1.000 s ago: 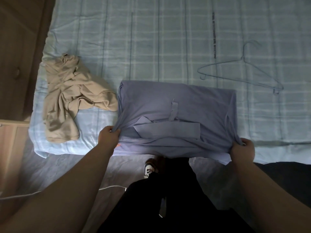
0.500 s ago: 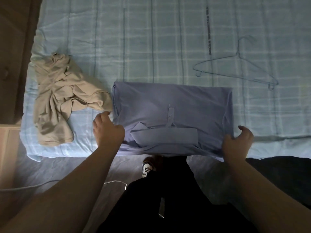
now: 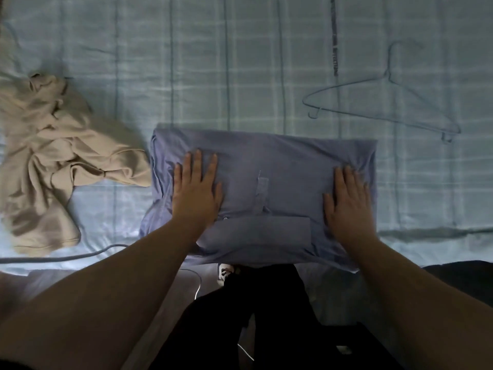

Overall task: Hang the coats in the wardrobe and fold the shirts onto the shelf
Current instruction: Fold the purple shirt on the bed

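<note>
Perhaps print on bedsheet (image 3: 334,49), unreadable

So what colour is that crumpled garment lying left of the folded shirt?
Beige garment, clearest in the head view.
</note>
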